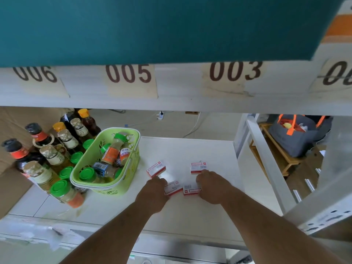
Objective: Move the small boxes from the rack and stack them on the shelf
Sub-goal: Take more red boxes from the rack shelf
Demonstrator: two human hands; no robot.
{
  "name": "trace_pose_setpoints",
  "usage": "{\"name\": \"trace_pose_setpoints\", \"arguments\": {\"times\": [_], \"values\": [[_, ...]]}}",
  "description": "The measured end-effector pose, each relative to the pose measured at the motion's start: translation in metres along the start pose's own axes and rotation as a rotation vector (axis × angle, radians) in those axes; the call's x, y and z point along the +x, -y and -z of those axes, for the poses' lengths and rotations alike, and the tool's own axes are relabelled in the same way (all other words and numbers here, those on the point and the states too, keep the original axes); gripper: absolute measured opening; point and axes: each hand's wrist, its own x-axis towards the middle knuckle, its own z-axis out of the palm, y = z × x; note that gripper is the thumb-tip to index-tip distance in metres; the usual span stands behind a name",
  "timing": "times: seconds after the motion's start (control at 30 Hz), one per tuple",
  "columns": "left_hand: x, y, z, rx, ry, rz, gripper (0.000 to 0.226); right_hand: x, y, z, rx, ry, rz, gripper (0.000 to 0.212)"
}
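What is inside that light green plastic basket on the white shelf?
The light green plastic basket holds spice jars lying loose: one with an orange label, several with green lids. Whatever lies beneath them is covered.

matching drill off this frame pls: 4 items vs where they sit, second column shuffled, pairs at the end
Things
1. green basket
2. bottles
3. power strip
4. grey bag with orange straps

Places
A. on the floor behind the rack, seen under the numbered shelf edge
B. on a wooden stand to the right of the rack
C. on the white shelf surface, left of the small boxes
D. grouped left of the basket

Pairs: 1-C, 2-D, 3-A, 4-B
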Motion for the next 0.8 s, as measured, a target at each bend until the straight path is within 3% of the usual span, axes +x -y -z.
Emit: {"name": "trace_pose_setpoints", "arguments": {"times": [0.37, 0.63, 0.77, 0.8], "values": [[-0.03, 0.006, 0.031, -0.147, -0.038, 0.092, 0.05, -0.034, 0.011, 0.019, 0.097, -0.028, 0.014, 0.042], [-0.062, 0.001, 0.072, -0.056, -0.022, -0.129, 0.044, -0.103, 0.047, 0.038, 0.056, -0.112, -0.044, 0.044], [-0.085, -0.005, 0.093, -0.035, 0.043, -0.291, 0.02, -0.158, 0.063, 0.038, 0.082, -0.2, -0.163, 0.041], [-0.091, -0.006, 0.097, -0.058, 0.051, -0.328, 0.024, -0.173, 0.067, 0.039, 0.092, -0.213, -0.195, 0.038]]}}
